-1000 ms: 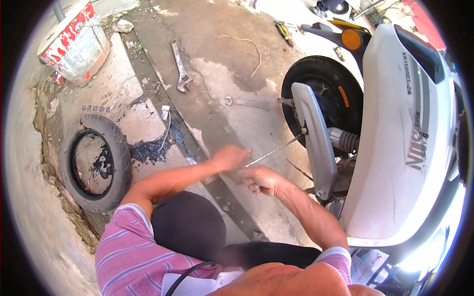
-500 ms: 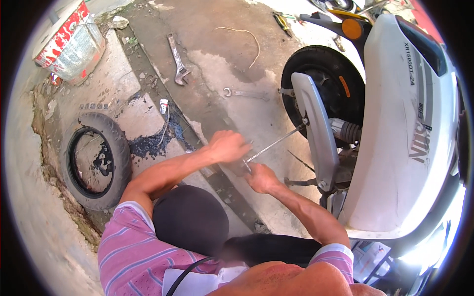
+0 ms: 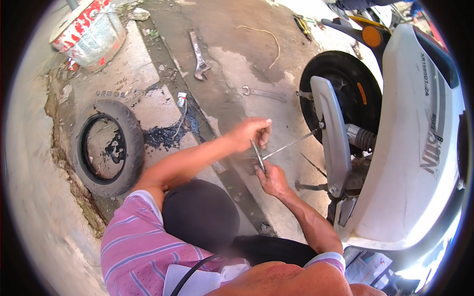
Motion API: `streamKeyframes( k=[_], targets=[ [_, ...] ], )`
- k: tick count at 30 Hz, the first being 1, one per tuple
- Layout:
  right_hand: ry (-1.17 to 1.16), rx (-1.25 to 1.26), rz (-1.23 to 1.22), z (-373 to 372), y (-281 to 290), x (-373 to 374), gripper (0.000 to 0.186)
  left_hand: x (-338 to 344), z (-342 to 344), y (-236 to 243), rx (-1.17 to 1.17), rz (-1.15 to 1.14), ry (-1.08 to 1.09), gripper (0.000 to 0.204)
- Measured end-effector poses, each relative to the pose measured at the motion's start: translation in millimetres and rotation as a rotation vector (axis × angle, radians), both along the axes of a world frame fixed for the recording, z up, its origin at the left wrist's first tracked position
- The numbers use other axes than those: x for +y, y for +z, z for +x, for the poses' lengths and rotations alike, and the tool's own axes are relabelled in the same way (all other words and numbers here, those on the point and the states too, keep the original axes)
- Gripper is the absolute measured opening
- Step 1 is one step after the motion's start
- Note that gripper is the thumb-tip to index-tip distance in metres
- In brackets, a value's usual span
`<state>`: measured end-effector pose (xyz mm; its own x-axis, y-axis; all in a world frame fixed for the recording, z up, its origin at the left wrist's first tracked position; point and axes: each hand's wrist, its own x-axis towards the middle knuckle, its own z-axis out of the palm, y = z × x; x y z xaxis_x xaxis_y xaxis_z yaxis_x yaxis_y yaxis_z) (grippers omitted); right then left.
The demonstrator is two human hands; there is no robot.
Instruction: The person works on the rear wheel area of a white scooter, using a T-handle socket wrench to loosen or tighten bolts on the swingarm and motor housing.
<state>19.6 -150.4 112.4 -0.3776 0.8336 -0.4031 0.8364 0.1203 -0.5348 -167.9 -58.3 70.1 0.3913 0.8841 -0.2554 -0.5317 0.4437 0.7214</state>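
Observation:
My right hand is closed around the lower end of the crossbar of a T-handle wrench. The wrench's long thin shaft runs up to a bolt on the grey side arm beside the black wheel of a white scooter. Just above the crossbar's free end is my left hand. Its fingers are loosely bent and parted, slightly blurred, and nothing shows in them. The bolt head is hidden by the wrench's tip.
A loose tyre lies at left near a dark stain and a small tube. On the ground beyond my hands are an adjustable wrench, a combination spanner, pliers and a cord. A red-and-white bucket stands far left.
My left hand has loosened from a fist near the crossbar, and its fingers have spread. The crossbar has turned a little. The whole view has shifted, with things sitting farther right.

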Motion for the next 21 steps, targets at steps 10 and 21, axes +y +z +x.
streamKeyframes(
  k=[10,21],
  targets=[
    [-0.526,0.091,-0.313,-32,-9,4,0.036,-2,8,10,-0.446,-0.454,-0.079,0.04],
    [-0.556,0.086,0.005,-54,-41,5,0.047,-12,25,39,0.142,-0.201,0.193,0.033]
  ],
)
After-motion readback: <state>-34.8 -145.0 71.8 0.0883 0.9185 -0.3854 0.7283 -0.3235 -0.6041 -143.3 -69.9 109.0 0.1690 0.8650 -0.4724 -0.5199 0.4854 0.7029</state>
